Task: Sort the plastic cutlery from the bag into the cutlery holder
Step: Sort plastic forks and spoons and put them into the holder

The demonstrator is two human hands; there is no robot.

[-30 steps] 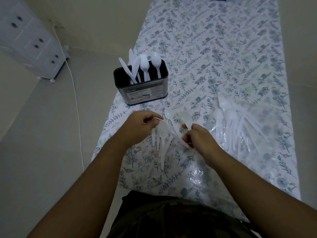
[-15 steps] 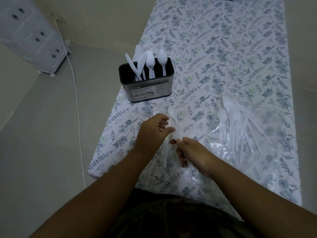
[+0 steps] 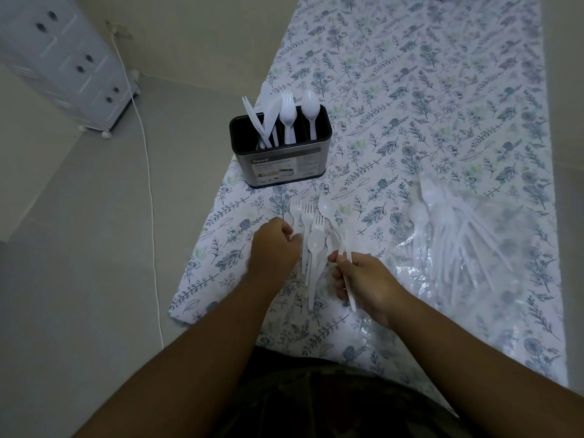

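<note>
Loose cutlery (image 3: 311, 235): a small bunch of white plastic forks and spoons lying on the cloth between the two hands, heads pointing away toward the holder, handles running back toward the person; long axes roughly parallel, slightly fanned.
Left hand (image 3: 275, 248): curled, knuckles up, fingertips at the left edge of the bunch beside the fork handles; whether it actually pinches one, cannot tell.
Right hand (image 3: 363, 279): closed round thin white handles (image 3: 349, 292), which slant from up by the thumb down and out past the heel of the fist.
Cutlery holder (image 3: 281, 153): dark, oblong, upright, near the left edge of the cloth, straight ahead of the bunch; knives in the left part leaning left, a fork in the middle, a spoon on the right, all heads up.
Bag (image 3: 467, 248): clear plastic, flat on the cloth to the right of the hands, more white cutlery inside, handles fanning down and right.
Cloth (image 3: 410, 90): floral, a long strip running away from the person; its left edge passes just left of the holder and the left hand.
Open room: bare patterned cloth between bunch and holder, and a wide stretch beyond and to the right of the holder.
Floor (image 3: 79, 248): plain grey on the left, a white cord (image 3: 151, 197) trailing down it, a white drawer unit (image 3: 63, 64) at the far left corner.
</note>
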